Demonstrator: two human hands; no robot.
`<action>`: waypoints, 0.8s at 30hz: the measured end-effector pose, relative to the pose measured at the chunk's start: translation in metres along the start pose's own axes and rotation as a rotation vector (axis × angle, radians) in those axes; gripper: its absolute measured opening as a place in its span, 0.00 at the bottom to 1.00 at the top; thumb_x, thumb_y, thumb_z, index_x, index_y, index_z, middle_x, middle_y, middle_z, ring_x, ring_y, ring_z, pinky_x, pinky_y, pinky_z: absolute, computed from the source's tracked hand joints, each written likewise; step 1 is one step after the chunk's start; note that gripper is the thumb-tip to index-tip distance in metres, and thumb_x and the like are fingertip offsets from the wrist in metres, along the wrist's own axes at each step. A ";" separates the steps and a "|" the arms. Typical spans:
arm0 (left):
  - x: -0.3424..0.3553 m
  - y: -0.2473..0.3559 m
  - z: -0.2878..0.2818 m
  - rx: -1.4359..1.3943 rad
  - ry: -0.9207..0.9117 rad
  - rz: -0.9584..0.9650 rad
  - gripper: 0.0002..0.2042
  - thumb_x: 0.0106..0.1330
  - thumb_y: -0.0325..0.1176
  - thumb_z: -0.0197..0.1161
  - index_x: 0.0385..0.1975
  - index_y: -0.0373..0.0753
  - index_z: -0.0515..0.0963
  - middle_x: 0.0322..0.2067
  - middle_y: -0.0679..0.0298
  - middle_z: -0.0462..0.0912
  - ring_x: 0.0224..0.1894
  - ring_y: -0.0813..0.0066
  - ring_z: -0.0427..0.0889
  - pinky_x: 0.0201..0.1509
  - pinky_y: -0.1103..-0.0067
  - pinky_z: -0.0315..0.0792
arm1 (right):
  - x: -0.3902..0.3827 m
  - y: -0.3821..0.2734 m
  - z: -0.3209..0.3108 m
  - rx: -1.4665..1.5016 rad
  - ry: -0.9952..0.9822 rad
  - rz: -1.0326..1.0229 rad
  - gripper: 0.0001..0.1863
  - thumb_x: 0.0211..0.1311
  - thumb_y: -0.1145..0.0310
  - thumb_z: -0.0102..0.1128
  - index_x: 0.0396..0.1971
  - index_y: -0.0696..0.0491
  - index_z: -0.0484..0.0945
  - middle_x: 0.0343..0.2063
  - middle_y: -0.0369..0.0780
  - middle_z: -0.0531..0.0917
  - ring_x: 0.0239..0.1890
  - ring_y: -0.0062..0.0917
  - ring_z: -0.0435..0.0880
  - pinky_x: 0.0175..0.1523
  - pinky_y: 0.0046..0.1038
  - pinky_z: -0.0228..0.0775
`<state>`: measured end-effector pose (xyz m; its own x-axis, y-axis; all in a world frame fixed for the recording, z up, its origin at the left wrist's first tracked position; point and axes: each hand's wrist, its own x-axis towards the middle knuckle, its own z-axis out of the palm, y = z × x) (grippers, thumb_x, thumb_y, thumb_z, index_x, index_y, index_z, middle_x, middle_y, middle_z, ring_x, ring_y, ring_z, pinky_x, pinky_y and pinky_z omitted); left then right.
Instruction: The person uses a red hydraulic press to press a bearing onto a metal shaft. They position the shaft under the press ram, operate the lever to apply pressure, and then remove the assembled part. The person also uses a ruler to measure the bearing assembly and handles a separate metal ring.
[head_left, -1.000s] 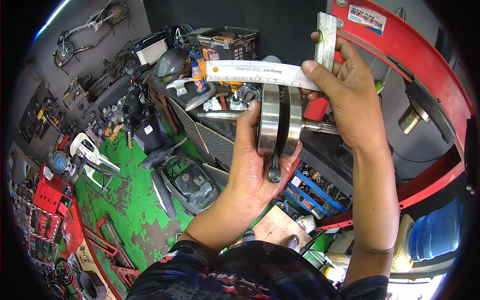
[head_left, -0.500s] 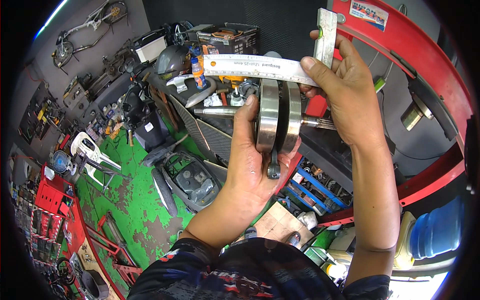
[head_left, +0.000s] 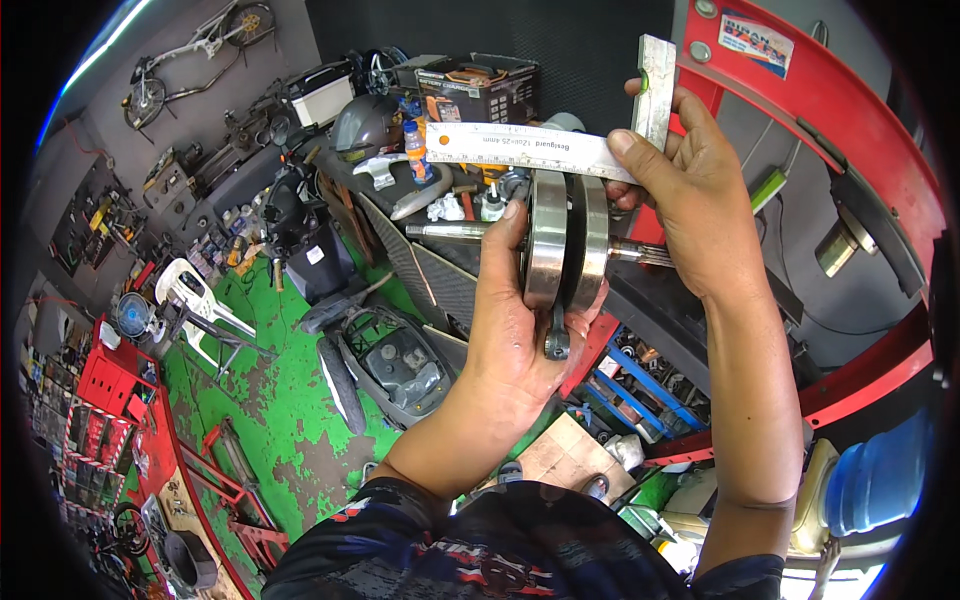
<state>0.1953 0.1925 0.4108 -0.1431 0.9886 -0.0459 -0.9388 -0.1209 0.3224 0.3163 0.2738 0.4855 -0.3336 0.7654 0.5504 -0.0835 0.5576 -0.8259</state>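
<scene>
My left hand (head_left: pixel 515 320) grips a steel crankshaft (head_left: pixel 545 240), thumb along its left web. Its two round webs stand upright side by side, shafts pointing left and right, with a connecting rod (head_left: pixel 557 338) hanging below. My right hand (head_left: pixel 700 200) holds a try square (head_left: pixel 515 147): a white ruler blade lies across the top of the webs and a metal stock with a green vial stands upright at its right end. Whether blade and webs touch, I cannot tell. My right thumb presses on the blade near the stock.
Behind are a cluttered dark bench with a helmet (head_left: pixel 360 130) and orange bottle (head_left: pixel 418 160), a red press frame (head_left: pixel 860 120) at right, and a blue water jug (head_left: pixel 870 480). Scooter parts (head_left: pixel 380 360) lie on the green floor; a white chair (head_left: pixel 190 290) and red cabinet (head_left: pixel 110 370) are left.
The view has shifted slightly, so the surroundings and both hands sit a little lower and further right than half a second ago. Both hands keep their holds on the crankshaft and square.
</scene>
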 end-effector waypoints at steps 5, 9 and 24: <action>-0.008 0.017 0.000 0.006 -0.020 0.125 0.21 0.72 0.54 0.61 0.51 0.42 0.79 0.41 0.61 0.85 0.38 0.70 0.84 0.41 0.76 0.83 | 0.013 -0.006 0.022 0.073 -0.088 -0.012 0.25 0.70 0.71 0.63 0.62 0.62 0.68 0.31 0.40 0.84 0.30 0.18 0.82 0.36 0.21 0.74; -0.024 0.042 0.000 -0.009 0.009 0.269 0.22 0.71 0.54 0.63 0.51 0.41 0.79 0.41 0.59 0.84 0.39 0.67 0.84 0.40 0.76 0.83 | 0.024 -0.016 0.055 0.154 -0.207 -0.060 0.26 0.70 0.70 0.64 0.64 0.58 0.68 0.30 0.37 0.83 0.30 0.15 0.80 0.35 0.19 0.71; -0.168 0.090 0.016 0.079 0.178 1.013 0.22 0.72 0.55 0.60 0.51 0.42 0.79 0.41 0.65 0.87 0.40 0.72 0.87 0.46 0.74 0.83 | -0.008 -0.113 0.185 0.558 -0.755 -0.237 0.24 0.69 0.74 0.62 0.62 0.60 0.68 0.37 0.37 0.82 0.32 0.17 0.82 0.35 0.20 0.77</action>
<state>0.1396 0.0165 0.4625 -0.9058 0.3981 0.1448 -0.3298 -0.8772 0.3490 0.1545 0.1455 0.5516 -0.7498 0.1358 0.6476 -0.5954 0.2886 -0.7498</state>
